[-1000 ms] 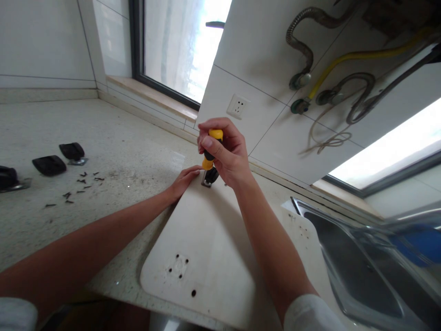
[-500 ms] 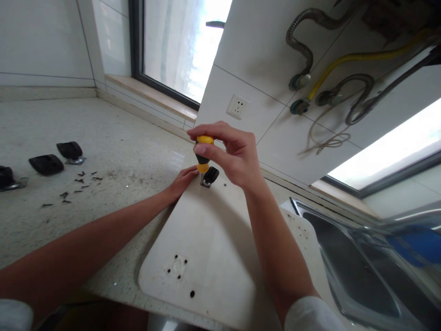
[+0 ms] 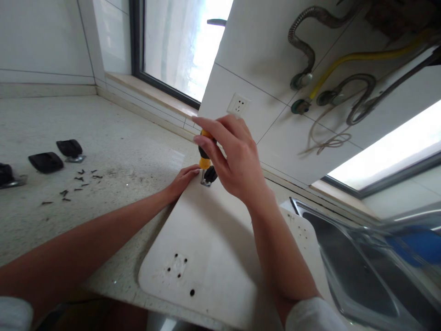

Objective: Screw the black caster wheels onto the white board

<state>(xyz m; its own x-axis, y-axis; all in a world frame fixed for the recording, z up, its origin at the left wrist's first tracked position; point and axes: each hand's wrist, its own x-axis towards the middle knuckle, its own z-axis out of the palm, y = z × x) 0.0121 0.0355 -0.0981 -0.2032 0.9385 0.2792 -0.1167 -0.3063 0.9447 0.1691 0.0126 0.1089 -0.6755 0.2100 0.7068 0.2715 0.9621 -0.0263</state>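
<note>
A yellow-and-black screwdriver (image 3: pixel 204 156) stands nearly upright, its shaft down on the metal plate of a black caster (image 3: pixel 210 174). The thumb and fingers of my right hand (image 3: pixel 236 154) are around its handle and hide part of it. That caster sits at the far end of a white board (image 3: pixel 206 239), which lies on the counter with screw holes near its corners. Along the board's far left edge, beside the caster, my left hand (image 3: pixel 184 181) grips the board; its underside is hidden.
Loose black casters (image 3: pixel 70 148) and several small screws (image 3: pixel 81 178) lie on the speckled counter (image 3: pixel 138 138) at left. A steel sink (image 3: pixel 354 262) is at right. A wall socket (image 3: pixel 238 105), hoses and a yellow pipe (image 3: pixel 361 56) are on the tiled wall.
My right hand has turned around the screwdriver handle, with its fingers shifted and the wrist rolled. The screwdriver tip stays at the caster plate. My left hand and the board have hardly moved.
</note>
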